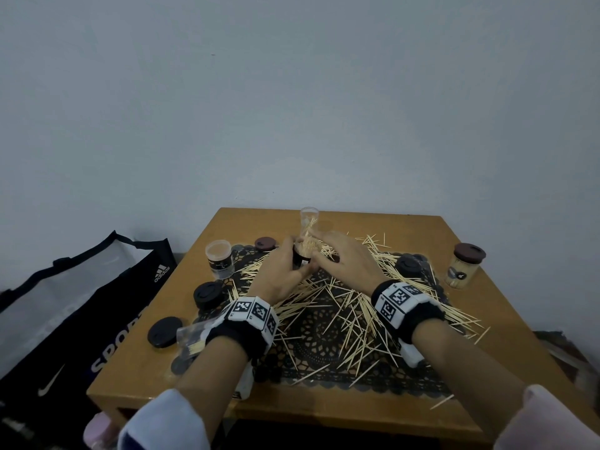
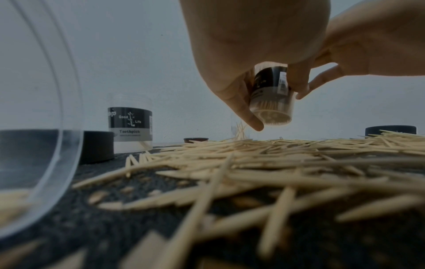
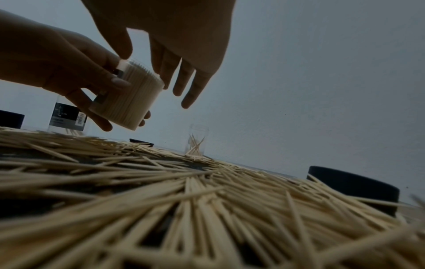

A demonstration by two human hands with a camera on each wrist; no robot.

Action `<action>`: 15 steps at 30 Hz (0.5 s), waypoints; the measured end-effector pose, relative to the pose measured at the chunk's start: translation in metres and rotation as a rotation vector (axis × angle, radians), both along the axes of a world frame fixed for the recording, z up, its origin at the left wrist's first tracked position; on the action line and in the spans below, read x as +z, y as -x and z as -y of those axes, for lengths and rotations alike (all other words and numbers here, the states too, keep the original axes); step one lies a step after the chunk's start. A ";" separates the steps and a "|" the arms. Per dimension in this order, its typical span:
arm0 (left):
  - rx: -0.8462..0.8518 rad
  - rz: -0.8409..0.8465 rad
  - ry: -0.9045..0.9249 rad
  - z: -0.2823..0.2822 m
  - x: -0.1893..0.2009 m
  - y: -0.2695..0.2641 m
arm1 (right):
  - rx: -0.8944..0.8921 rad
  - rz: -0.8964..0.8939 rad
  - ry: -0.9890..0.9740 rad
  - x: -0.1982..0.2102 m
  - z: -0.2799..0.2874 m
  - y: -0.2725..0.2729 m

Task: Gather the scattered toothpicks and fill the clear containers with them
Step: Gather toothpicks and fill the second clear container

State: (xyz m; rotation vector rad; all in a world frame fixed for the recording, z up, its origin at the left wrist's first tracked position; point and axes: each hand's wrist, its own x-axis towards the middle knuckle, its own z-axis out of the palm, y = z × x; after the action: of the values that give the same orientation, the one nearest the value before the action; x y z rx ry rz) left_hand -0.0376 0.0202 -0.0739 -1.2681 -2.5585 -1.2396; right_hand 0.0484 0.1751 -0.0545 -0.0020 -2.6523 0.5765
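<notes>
Plainly, the chief risk lay in the container that the left hand held off the table: it was packed nearly to its mouth with toothpicks and tipped toward the right hand, so any further tilt or a slackened grip would likely spill the bundle back onto the scattered toothpicks beneath both wrists. A second hazard was the tall narrow clear container just beyond the fingertips, upright and holding only a few sticks; a careless reach forward could knock it over. A forearm dragged sideways might also sweep loose sticks off the table edge nearest the person. As for pose, the left hand was raised above the pile with its fingers and thumb curled round the black-labelled wall of the container, thumb on the near side, fingers wrapped under and behind. The right hand hovered right beside the container's mouth, palm down, fingers extended and slightly spread, holding nothing that the views showed; whether its thumb touched the rim I could not tell. To the left of the left hand stood another labelled clear container, almost empty, and well to the right of the right hand a capped full jar.
</notes>
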 end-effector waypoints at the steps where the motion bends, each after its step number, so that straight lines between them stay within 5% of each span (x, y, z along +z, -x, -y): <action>1: 0.001 0.001 0.003 0.000 0.001 -0.001 | 0.004 0.012 -0.005 0.000 -0.001 -0.001; 6: 0.015 0.016 0.036 0.001 0.002 -0.002 | 0.091 0.017 -0.018 0.002 0.001 -0.001; 11: 0.198 -0.028 0.047 0.004 0.003 0.000 | -0.075 -0.017 -0.030 -0.005 -0.010 0.006; 15: 0.263 -0.019 -0.022 0.006 0.006 -0.002 | 0.020 0.336 -0.080 -0.013 -0.023 0.006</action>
State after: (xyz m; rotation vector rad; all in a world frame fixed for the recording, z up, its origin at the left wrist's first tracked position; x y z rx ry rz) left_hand -0.0354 0.0144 -0.0675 -0.8970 -2.5853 -1.1912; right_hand 0.0429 0.1978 -0.0679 -0.0526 -3.0032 0.5138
